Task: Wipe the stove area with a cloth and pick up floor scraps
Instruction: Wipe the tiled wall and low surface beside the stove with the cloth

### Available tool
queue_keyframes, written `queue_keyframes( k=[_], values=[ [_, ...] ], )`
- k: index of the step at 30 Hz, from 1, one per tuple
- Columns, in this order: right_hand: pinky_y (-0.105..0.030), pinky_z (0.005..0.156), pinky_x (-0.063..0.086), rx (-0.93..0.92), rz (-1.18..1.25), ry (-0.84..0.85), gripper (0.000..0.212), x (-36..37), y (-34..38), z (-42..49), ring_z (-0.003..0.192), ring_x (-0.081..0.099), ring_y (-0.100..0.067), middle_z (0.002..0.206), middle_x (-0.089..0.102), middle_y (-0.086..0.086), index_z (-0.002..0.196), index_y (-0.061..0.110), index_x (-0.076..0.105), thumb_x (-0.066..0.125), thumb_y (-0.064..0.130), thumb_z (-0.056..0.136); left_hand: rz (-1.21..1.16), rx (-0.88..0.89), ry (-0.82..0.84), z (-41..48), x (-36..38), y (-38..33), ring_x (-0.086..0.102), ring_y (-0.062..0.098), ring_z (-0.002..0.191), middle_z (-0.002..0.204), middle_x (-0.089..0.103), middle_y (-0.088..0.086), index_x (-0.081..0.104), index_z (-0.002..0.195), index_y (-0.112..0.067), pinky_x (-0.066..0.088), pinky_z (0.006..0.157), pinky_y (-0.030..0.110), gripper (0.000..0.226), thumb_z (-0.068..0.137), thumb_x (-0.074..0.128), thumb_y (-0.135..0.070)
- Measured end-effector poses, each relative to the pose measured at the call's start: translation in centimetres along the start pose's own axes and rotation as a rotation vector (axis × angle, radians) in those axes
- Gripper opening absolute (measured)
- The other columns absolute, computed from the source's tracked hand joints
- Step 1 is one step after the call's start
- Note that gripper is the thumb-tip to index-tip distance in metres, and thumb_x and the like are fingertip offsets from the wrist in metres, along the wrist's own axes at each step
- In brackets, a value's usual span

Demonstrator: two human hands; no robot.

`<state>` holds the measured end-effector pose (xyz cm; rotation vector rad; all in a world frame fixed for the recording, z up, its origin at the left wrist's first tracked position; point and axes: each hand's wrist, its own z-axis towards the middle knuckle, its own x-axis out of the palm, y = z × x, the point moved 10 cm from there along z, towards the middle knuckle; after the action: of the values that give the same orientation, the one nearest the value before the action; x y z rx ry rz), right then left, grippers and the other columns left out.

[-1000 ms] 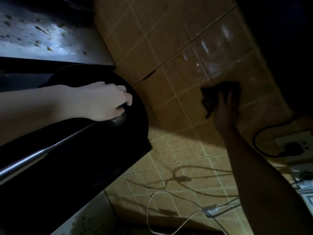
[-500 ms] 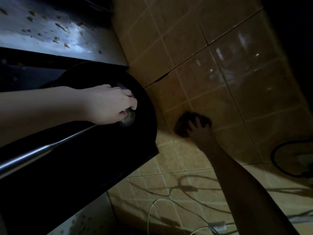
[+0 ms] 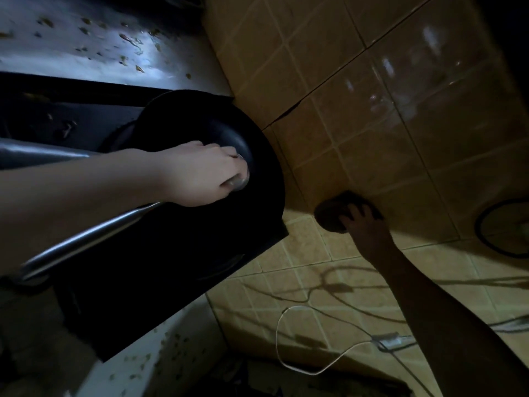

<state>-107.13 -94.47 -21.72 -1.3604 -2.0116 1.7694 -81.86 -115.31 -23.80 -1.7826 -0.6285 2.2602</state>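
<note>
The left grip (image 3: pixel 197 174) is clamped on a shiny metal knob (image 3: pixel 240 180), fingers curled round it, on the top of a dark, round-edged appliance (image 3: pixel 177 267) with a steel bar (image 3: pixel 86 242) running along its front. The right grip (image 3: pixel 365 224) is closed over a dark cloth (image 3: pixel 333 212), fingers bent across the wad, and holds it against the tiled wall (image 3: pixel 372 96) right at the seam where the wall meets the tiled surface (image 3: pixel 300 267). The cloth sits just beside the appliance's sharp right corner, with a narrow strip of bare tile between them. To the right the wall runs open as far as a black cord loop (image 3: pixel 483 233), well apart from the cloth. A thin white cable (image 3: pixel 282 339) lies on the surface nearer the camera, below the right forearm. Scraps dot the steel surface (image 3: pixel 86 61) at upper left and a pale ledge (image 3: pixel 160 356) at the bottom. Compared with a second ago, the cloth has come down the wall and leftwards, away from the cord and towards the appliance; half a second ago it was above the seam. The left grip has stayed on the knob.
</note>
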Motion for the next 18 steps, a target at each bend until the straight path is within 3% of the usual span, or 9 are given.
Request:
queue_keyframes(
  k=[7, 14, 18],
  values=[
    [-0.044, 0.089, 0.049, -0.011, 0.199, 0.12, 0.044, -1.0, 6.2, -5.2, 0.132, 0.028, -0.038, 0.148, 0.026, -0.012, 0.138, 0.022, 0.038, 0.042, 0.015, 0.095, -0.001, -0.007, 0.07, -4.3, -0.8, -0.5, 0.051, 0.023, 0.116, 0.133, 0.043, -0.004, 0.047, 0.127, -0.032, 0.043, 0.095, 0.037, 0.035, 0.092, 0.048, -0.032],
    [-0.043, 0.076, 0.052, -0.004, 0.429, 0.045, 0.044, -3.7, 12.7, -12.4, 0.128, 0.03, -0.038, 0.146, 0.026, -0.01, 0.136, 0.026, 0.039, 0.04, 0.014, 0.094, -0.004, 0.04, 0.166, -9.1, -0.6, -3.3, 0.05, 0.021, 0.116, 0.131, 0.044, -0.004, 0.046, 0.128, -0.031, 0.041, 0.095, 0.038, 0.035, 0.094, 0.048, -0.032],
    [-0.044, 0.08, 0.052, 0.007, 0.571, 0.05, 0.048, -3.9, 15.8, -16.2, 0.131, 0.027, -0.036, 0.149, 0.023, -0.009, 0.137, 0.028, 0.038, 0.041, 0.012, 0.092, -0.013, 0.061, 0.203, -11.0, 0.2, -5.1, 0.051, 0.02, 0.115, 0.129, 0.046, -0.004, 0.047, 0.127, -0.031, 0.04, 0.096, 0.037, 0.034, 0.093, 0.048, -0.032]
  ],
)
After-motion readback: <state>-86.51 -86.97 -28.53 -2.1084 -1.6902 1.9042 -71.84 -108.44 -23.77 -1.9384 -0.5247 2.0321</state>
